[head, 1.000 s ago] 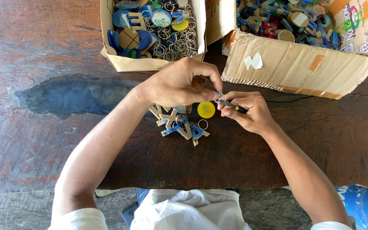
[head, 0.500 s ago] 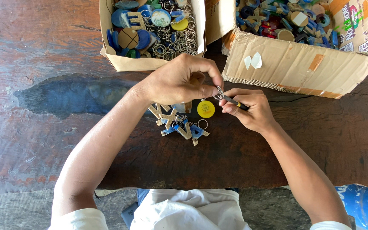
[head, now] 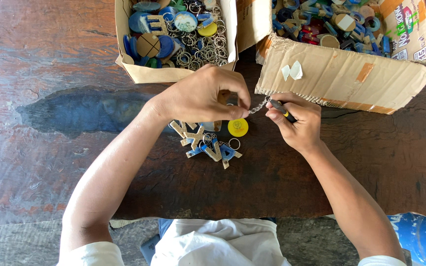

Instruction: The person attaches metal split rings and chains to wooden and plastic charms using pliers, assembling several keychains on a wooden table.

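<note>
The left hand (head: 203, 96) is curled nearly shut, thumb and forefinger pinching one end of a short silver chain (head: 260, 105) just above the middle of the table (head: 50, 162); the right hand (head: 297, 120) is closed around a slim dark tool with a yellow band (head: 283, 111), its tip meeting the chain's other end; the chain hangs taut between the two hands, near the table's far edge. To do this well, it seems wise to keep the chain stretched, hold the link steady with the pinch, and work the tool's tip with small wrist turns rather than force, since the link is tiny and likely slips easily; whether the link is open or closed I cannot tell.

At the far edge left of centre stands an open cardboard box (head: 124, 49) of blue discs, wooden letters and loose metal rings (head: 200, 47); under the left hand lies a cluster of letter-shaped keychain pieces (head: 205, 143), with a yellow round tag (head: 237, 127) just beside it; toward the far right corner a larger cardboard box (head: 341, 79) of mixed coloured pieces sits with its side wall close behind the right hand, which crowds the tool's swing; a blue container (head: 412, 236) shows past the near right edge.
</note>
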